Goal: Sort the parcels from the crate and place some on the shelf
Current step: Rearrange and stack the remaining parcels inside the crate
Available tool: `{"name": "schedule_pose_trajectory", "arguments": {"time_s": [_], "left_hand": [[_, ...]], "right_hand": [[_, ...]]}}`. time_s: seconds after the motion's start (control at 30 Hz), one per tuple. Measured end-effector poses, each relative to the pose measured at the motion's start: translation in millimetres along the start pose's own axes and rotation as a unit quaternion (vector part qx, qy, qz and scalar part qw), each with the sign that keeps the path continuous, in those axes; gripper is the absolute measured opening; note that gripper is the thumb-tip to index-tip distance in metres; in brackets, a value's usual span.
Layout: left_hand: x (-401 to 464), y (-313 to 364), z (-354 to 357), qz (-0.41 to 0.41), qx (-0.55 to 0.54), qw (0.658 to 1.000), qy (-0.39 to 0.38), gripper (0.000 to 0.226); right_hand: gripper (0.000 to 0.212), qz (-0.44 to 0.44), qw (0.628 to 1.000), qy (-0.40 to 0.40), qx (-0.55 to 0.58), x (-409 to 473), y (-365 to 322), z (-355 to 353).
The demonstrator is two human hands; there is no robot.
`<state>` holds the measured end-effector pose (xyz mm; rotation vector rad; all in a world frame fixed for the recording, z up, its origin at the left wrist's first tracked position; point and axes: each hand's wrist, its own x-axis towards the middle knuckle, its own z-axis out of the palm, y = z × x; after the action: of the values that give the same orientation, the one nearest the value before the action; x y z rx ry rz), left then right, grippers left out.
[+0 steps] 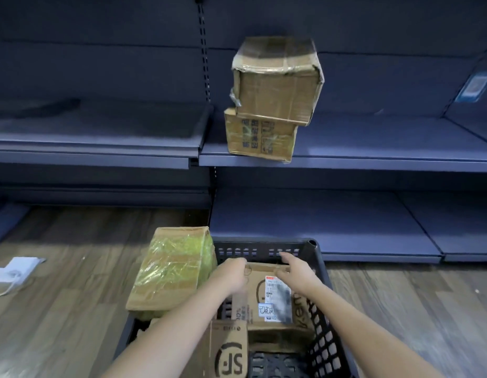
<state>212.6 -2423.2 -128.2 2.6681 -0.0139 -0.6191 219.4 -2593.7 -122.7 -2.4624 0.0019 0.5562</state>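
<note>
A dark plastic crate [322,282] stands on the floor below me with several cardboard parcels in it. Both hands reach into it: my left hand [233,272] and my right hand [295,268] grip the far edge of a flat brown parcel with a white label [277,298]. An SF-marked box [228,350] lies nearer to me in the crate. A box wrapped in green tape [171,268] leans on the crate's left rim. Two taped cardboard boxes are stacked on the blue shelf [373,148], the upper box [277,77] skewed over the lower box [261,135].
Blue shelving runs across the whole view, with a lower shelf [318,227] just behind the crate. A white power strip with a cable [13,271] lies on the wooden floor at the left.
</note>
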Motion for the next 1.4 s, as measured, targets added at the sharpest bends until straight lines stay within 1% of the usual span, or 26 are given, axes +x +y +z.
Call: {"name": "schedule_pose_trajectory", "arguments": {"time_s": [0.07,0.17,0.23,0.3,0.37,0.43,0.47,0.5,0.57,0.6,0.67,0.73,0.83,0.9,1.03,1.1,1.2,1.23,1.33,1.4], "left_hand": [[-20.5,-5.9,-6.9,0.007,-0.018,1.0,0.011,0.038],[-54.0,-18.4,-13.2,0.017,-0.062,0.996,0.062,0.033],[-73.6,-30.3,-16.0,0.019,-0.084,0.993,0.079,0.033],[-91.8,-43.0,-17.4,0.012,-0.097,0.993,0.064,0.034],[-108.0,-52.9,-16.3,0.007,-0.097,0.994,0.044,0.029],[-120.5,-60.6,-10.0,0.005,-0.062,0.998,0.02,0.016],[-125.3,-64.0,-5.6,-0.005,-0.031,0.999,0.005,0.012],[-129.5,-68.8,-1.3,-0.024,0.002,1.0,-0.007,0.012],[-135.9,-79.5,5.5,-0.084,0.061,0.994,-0.016,0.016],[-138.1,-85.7,8.1,-0.12,0.08,0.99,-0.01,0.023],[-140.9,-98.3,12.3,-0.183,0.102,0.978,0.005,0.044],[-141.3,-110.8,17.4,-0.218,0.079,0.973,0.006,0.065],[-138.3,-123.4,26.3,-0.2,-0.015,0.979,-0.044,0.095],[-137.9,-125.9,28.2,-0.192,-0.052,0.979,-0.053,0.103],[-140.0,-126.1,21.9,-0.176,-0.09,0.979,-0.048,0.103],[-141.7,-121.3,15.1,-0.154,-0.122,0.979,-0.048,0.094],[-146.8,-103.1,1.3,-0.117,-0.174,0.976,-0.059,0.071],[-149.2,-95.9,-4.3,-0.108,-0.179,0.976,-0.068,0.067],[-160.0,-70.5,-21.8,-0.076,-0.164,0.981,-0.078,0.071],[-170.6,-51.8,-34.2,-0.04,-0.173,0.982,-0.059,0.063]], "right_hand": [[0.06,-0.008,1.0,-0.02,-0.01,-17.1,-10.1,8.8],[0.058,-0.018,0.999,-0.04,-0.008,-38.9,-23.9,26.2],[0.064,-0.025,0.997,-0.077,0.006,-49.2,-33.3,38.7],[0.075,-0.033,0.99,-0.134,-0.01,-56.2,-40.4,50.3],[0.088,-0.03,0.979,-0.196,-0.05,-62.6,-42.3,62.7],[0.101,-0.035,0.962,-0.247,-0.113,-70.3,-41.1,74.7],[0.107,-0.047,0.952,-0.258,-0.159,-74.2,-39.4,81.1],[0.112,-0.06,0.943,-0.259,-0.201,-77.6,-37.2,87.1],[0.12,-0.078,0.936,-0.239,-0.247,-80.8,-32.7,95.7],[0.121,-0.088,0.936,-0.223,-0.257,-80.5,-31.0,98.3],[0.122,-0.115,0.934,-0.193,-0.278,-78.6,-29.5,102.8],[0.121,-0.141,0.927,-0.173,-0.302,-75.6,-29.5,109.9],[0.12,-0.15,0.918,-0.162,-0.331,-71.0,-29.9,121.5],[0.119,-0.152,0.92,-0.154,-0.327,-69.0,-30.2,122.4],[0.118,-0.166,0.931,-0.148,-0.29,-71.9,-29.8,107.1],[0.116,-0.171,0.94,-0.141,-0.26,-77.3,-28.8,90.6],[0.116,-0.169,0.951,-0.143,-0.217,-89.6,-24.8,56.9],[0.116,-0.169,0.952,-0.145,-0.209,-94.3,-23.4,44.3],[0.117,-0.173,0.955,-0.138,-0.197,-109.2,-20.9,7.2],[0.112,-0.173,0.958,-0.126,-0.191,-119.7,-19.5,-16.5]]}}
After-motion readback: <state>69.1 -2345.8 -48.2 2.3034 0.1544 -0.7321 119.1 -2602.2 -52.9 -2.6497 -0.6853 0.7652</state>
